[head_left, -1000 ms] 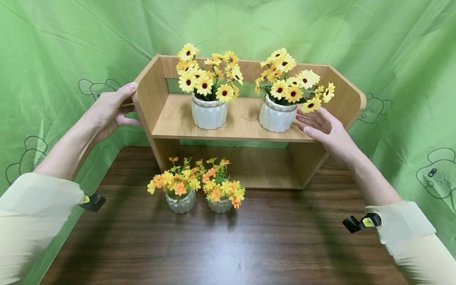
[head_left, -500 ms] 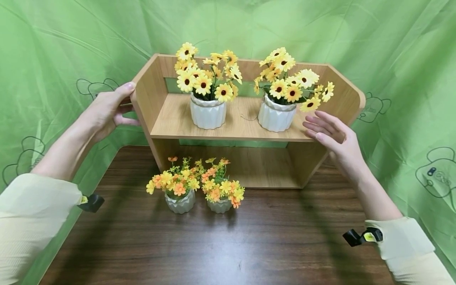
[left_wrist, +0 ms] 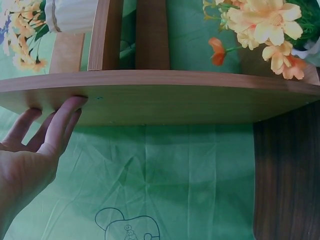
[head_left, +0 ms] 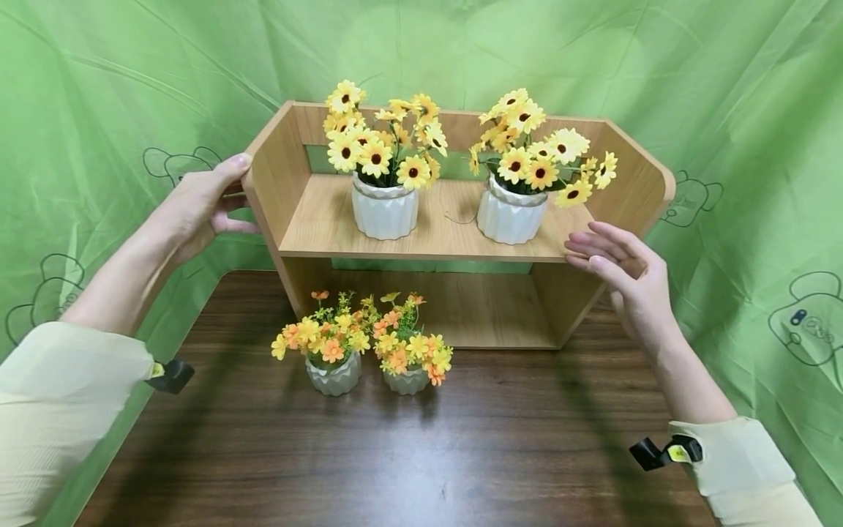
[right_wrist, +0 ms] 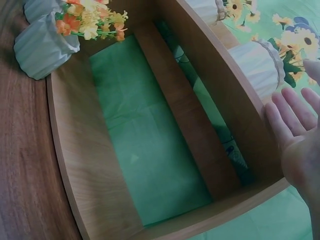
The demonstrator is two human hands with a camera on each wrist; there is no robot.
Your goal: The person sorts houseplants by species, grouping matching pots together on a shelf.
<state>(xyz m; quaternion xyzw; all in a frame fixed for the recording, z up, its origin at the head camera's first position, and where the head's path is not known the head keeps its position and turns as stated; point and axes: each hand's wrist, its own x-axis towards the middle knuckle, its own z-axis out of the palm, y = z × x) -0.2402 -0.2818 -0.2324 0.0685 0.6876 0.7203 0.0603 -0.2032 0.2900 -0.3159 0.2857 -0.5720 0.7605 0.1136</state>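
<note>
Two white ribbed pots, the left pot point(head_left: 385, 208) and the right pot point(head_left: 511, 212), hold yellow daisy-like flowers and stand apart on the upper board of a wooden shelf point(head_left: 448, 238). My left hand point(head_left: 204, 201) touches the shelf's left side panel. Its fingers lie against the outer face in the left wrist view. My right hand point(head_left: 628, 274) has loosely extended fingers and holds nothing. Its fingertips are at the front edge of the upper board, right of the right pot; the right wrist view shows the palm point(right_wrist: 305, 160) beside that edge.
Two smaller pots with orange and yellow flowers, the left one point(head_left: 334, 375) and the right one point(head_left: 407, 380), stand on the dark wooden table point(head_left: 421, 461) before the shelf. Green cloth point(head_left: 132, 73) hangs behind and at both sides.
My right hand has drawn away from the right pot, moving down and slightly right toward the front edge of the upper board. The left hand and all pots stay in place.
</note>
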